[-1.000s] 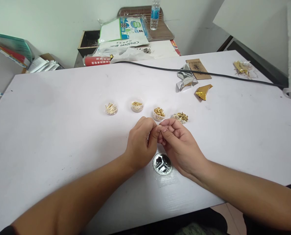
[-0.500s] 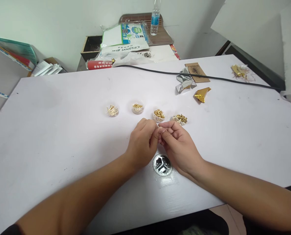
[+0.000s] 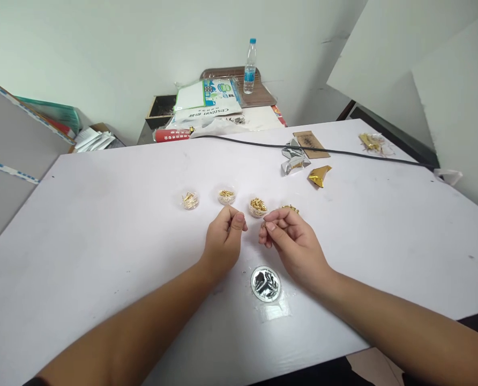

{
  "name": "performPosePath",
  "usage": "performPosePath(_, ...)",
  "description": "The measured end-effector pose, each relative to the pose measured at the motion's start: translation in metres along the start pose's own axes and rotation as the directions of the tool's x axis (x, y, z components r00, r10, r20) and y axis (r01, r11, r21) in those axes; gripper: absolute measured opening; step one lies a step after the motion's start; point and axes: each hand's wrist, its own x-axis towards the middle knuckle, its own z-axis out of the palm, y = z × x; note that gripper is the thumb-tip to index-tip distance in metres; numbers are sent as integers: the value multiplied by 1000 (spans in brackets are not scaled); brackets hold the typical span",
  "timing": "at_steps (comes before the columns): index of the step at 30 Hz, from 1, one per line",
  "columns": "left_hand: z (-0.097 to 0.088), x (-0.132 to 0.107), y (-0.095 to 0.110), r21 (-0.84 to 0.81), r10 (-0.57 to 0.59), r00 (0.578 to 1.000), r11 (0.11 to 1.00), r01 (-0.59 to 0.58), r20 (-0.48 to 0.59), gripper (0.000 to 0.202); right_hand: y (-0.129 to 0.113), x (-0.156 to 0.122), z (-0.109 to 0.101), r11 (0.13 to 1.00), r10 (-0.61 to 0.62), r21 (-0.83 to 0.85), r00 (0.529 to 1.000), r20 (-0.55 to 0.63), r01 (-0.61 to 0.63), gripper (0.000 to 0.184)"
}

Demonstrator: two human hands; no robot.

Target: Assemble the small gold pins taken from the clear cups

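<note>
My left hand (image 3: 224,241) and my right hand (image 3: 295,246) rest above the white table (image 3: 102,230), a small gap between them, fingertips pinched together. Anything tiny in them is hidden. Just beyond stand small clear round cups of gold pins: one (image 3: 189,200), another (image 3: 226,196), a third (image 3: 258,207) nearest my fingers. A fourth cup (image 3: 290,209) is mostly hidden behind my right hand. Below the hands, a round metal-rimmed dish (image 3: 265,284) holds dark, shiny contents.
A black cable (image 3: 303,146) crosses the table's far side, beside a silver foil pouch (image 3: 293,160), gold foil (image 3: 319,176), a brown card (image 3: 310,145) and gold scraps (image 3: 371,142). Behind the table stand a water bottle (image 3: 249,67) and plastic-wrapped packages (image 3: 207,102).
My hands have parted, their fingertips no longer meeting. The view has tilted upward, so the table and cups sit lower and smaller in the picture.
</note>
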Motion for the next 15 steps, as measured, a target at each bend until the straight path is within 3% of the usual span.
performPosePath(4,-1,1,-1,-2,-6,1000,1000,6,11,28,-9,-2,-8,957,-250,-155,968,-4,246,8)
performPosePath(6,-1,0,-1,3,1,1000,1000,-1,21,26,-15,1,-15,883,-414,-241,910,5,403,2)
performPosePath(9,-1,0,-1,0,4,999,1000,-4,32,25,-22,12,-28,727,-621,-366,784,14,582,10)
performPosePath(12,0,0,-2,-13,16,999,1000,-16,33,22,-25,27,-46,607,-728,-458,686,8,649,14)
performPosePath(15,0,0,-3,-28,33,998,999,-32,46,18,-24,42,-63,547,-760,-533,650,8,646,14)
